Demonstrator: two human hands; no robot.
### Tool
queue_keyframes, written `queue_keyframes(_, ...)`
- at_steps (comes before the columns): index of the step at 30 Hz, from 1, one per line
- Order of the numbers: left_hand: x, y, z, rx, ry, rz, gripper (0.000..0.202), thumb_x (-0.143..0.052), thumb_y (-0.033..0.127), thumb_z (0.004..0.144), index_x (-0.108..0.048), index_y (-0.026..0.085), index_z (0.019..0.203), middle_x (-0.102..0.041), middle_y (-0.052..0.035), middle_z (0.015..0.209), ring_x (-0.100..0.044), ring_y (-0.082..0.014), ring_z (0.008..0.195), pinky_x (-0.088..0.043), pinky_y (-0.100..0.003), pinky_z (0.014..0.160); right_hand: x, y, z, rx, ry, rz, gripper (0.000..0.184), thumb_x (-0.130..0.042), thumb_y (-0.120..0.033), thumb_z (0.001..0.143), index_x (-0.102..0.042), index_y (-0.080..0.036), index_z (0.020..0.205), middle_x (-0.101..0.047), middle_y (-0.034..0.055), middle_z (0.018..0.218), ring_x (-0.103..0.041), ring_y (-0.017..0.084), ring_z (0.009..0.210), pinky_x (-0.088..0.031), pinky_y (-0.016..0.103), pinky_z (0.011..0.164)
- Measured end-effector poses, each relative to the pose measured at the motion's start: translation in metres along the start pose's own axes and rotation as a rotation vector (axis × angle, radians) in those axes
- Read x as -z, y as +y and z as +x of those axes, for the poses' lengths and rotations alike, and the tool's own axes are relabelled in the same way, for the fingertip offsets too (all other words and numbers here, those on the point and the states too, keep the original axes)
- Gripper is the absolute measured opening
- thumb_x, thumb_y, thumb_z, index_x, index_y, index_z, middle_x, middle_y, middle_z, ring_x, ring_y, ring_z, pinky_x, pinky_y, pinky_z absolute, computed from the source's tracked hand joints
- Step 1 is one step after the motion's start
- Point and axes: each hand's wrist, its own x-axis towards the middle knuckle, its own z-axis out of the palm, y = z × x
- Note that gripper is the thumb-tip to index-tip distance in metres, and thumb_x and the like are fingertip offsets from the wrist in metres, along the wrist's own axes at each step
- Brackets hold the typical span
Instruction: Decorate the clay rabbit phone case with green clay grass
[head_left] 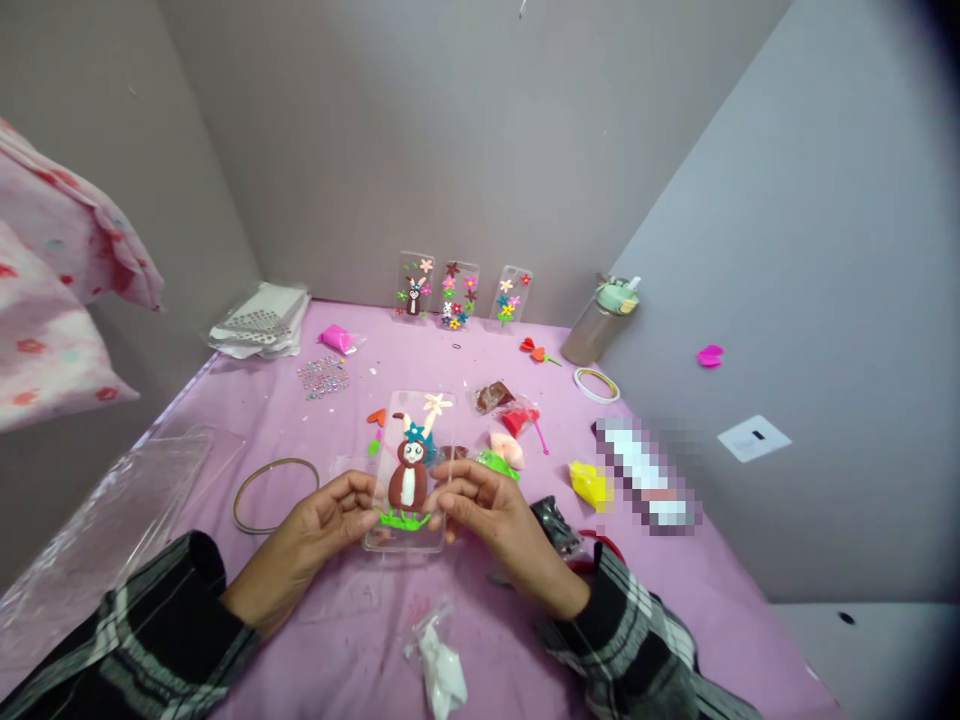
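Two hands at 6 o'clock, both gripping one clear plastic phone case that bears a brown clay animal figure with green clay grass at its foot. Left hand pinches the case's left edge, fingers curled on it; right hand pinches the right edge the same way. Case sits just above the pink-purple table cover, near centre.

At 9 o'clock from the case: one thin metal ring, flat on the cover. At 11 o'clock: one sheet of small gem stickers, one pink clay packet. At 12 o'clock, propped against the wall: three decorated clear cases. At 3 o'clock: one yellow clay lump. At 1 o'clock, far: one green-lidded bottle. At 6 o'clock, below the hands: one white clay packet.
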Motion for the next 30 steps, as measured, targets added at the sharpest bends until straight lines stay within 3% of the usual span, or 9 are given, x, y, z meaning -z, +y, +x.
queue_keyframes(14,0.001,-0.005,0.002,-0.036,0.010,-0.025,0.022,-0.074,0.040,0.087,-0.066,0.023,0.098,-0.069,-0.0017,0.092,-0.063,-0.0190,0.089,-0.050,-0.030,0.082,-0.003,-0.001,-0.002,-0.001,-0.026,-0.040,0.034,-0.076,-0.041,0.089,-0.066,-0.019,0.113,-0.073,0.0022,0.086,-0.066,0.012,0.070,-0.049,0.024,0.063)
queue_keyframes(21,0.004,-0.015,0.004,-0.073,0.003,0.030,0.029,-0.075,0.045,0.087,-0.064,0.022,0.102,-0.066,-0.0009,0.091,-0.062,-0.0192,0.088,-0.047,-0.030,0.082,-0.012,-0.004,-0.005,-0.055,-0.025,-0.104,0.050,-0.085,-0.029,0.078,-0.061,-0.020,0.121,-0.068,-0.0029,0.083,-0.060,0.010,0.070,-0.042,0.023,0.063)
queue_keyframes(30,0.002,-0.010,0.003,-0.060,-0.049,0.068,0.029,-0.073,0.046,0.088,-0.063,0.023,0.104,-0.066,-0.0011,0.095,-0.060,-0.0191,0.091,-0.045,-0.031,0.084,-0.011,-0.001,-0.005,-0.016,0.003,-0.086,0.042,-0.079,-0.024,0.081,-0.062,-0.020,0.119,-0.065,-0.0041,0.082,-0.058,0.010,0.071,-0.040,0.024,0.065)
